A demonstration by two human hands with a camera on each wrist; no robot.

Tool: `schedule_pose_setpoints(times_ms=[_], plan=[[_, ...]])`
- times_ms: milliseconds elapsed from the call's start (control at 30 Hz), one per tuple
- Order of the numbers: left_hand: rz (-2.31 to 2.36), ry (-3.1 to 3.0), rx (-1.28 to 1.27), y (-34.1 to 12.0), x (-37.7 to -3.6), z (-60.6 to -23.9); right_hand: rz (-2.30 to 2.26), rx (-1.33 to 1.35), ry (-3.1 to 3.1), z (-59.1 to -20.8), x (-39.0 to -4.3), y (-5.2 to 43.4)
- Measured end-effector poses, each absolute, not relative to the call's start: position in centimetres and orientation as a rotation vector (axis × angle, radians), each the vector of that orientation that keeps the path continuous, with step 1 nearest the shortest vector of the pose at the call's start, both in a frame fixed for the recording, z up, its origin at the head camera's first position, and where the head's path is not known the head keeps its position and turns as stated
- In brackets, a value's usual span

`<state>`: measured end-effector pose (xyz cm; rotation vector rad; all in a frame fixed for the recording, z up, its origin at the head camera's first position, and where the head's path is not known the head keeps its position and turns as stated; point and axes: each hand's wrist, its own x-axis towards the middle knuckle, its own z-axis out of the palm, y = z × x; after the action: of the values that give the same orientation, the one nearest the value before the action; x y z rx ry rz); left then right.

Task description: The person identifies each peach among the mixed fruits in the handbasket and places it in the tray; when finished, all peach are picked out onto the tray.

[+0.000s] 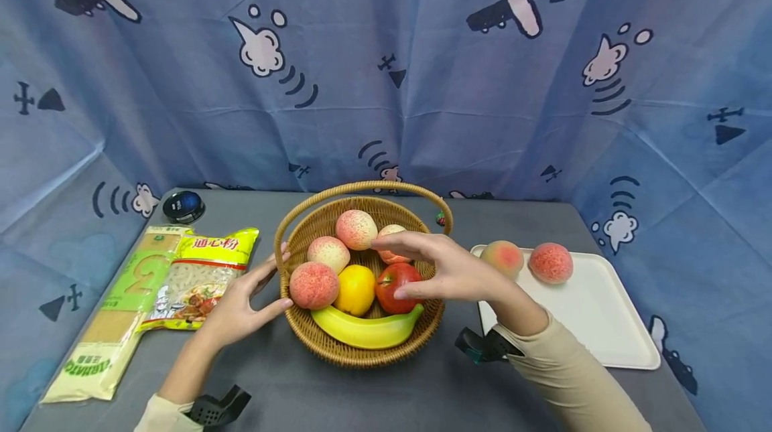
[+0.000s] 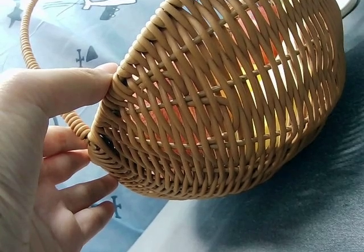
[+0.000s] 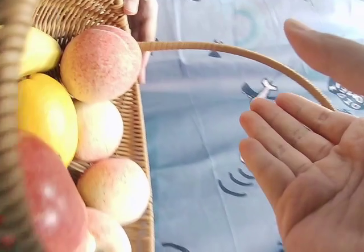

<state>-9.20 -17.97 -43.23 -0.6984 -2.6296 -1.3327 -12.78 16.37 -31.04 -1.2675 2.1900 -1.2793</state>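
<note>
A wicker basket (image 1: 362,355) with a tall handle (image 1: 362,185) stands in the middle of the table in the head view. Inside lie several peaches (image 1: 356,229), a yellow lemon-like fruit (image 1: 354,290), a red apple (image 1: 398,286) and a banana (image 1: 369,329). My left hand (image 1: 246,308) holds the basket's left side, thumb and fingers at the rim by the handle's foot, as the left wrist view shows. Over the basket's right part hovers my right hand (image 1: 443,266), fingers extended, palm bare in the right wrist view. It partly hides a peach and the apple.
Right of the basket, a white tray (image 1: 603,325) bears two peaches (image 1: 551,263). To the left lie a yellow pasta bag (image 1: 199,278) and a long noodle pack (image 1: 120,311), with a dark round container (image 1: 183,207) behind. A blue patterned curtain (image 1: 362,84) encloses the table.
</note>
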Motion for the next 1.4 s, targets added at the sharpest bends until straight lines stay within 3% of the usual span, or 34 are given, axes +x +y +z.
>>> schedule_pose_setpoints(times_ms=[667,1400], plan=[[-1.349,-2.631,-0.696,-18.0,-9.0,-43.6,-1.11,-1.094,1.915,-35.5,-18.0,8.2],[-1.329,-2.62,-0.696,-17.8,-9.2,-43.4,-0.799,-1.243,2.086,-37.8,-18.2,6.8]])
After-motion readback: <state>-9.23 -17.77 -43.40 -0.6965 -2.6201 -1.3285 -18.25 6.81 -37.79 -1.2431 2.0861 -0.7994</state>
